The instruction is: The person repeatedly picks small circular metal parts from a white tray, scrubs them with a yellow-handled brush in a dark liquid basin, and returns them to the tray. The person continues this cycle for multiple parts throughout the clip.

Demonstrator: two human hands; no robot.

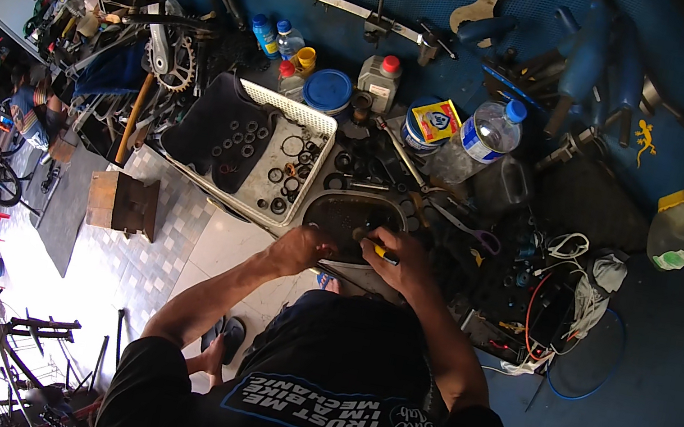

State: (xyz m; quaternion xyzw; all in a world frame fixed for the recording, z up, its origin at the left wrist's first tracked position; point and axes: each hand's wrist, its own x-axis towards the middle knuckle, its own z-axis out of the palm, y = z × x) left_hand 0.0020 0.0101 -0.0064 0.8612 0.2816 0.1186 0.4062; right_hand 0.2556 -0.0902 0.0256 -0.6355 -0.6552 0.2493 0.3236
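A dark shallow basin with a pale rim lies in front of me at the bench's near edge. Over its right side my right hand grips a brush with a yellow-and-black handle. The brush's brownish end points left into the basin. By the basin's near left rim is my left hand, fingers curled together. Whatever is pinched in it is too small to name. Left of the basin stands a white plastic basket, holding a dark cloth with several metal rings and round parts.
Behind the basin are a blue-lidded tub, a red-capped bottle and a large clear bottle. Scissors and cables lie to the right. Bicycle parts crowd the left. A wooden box stands on the floor.
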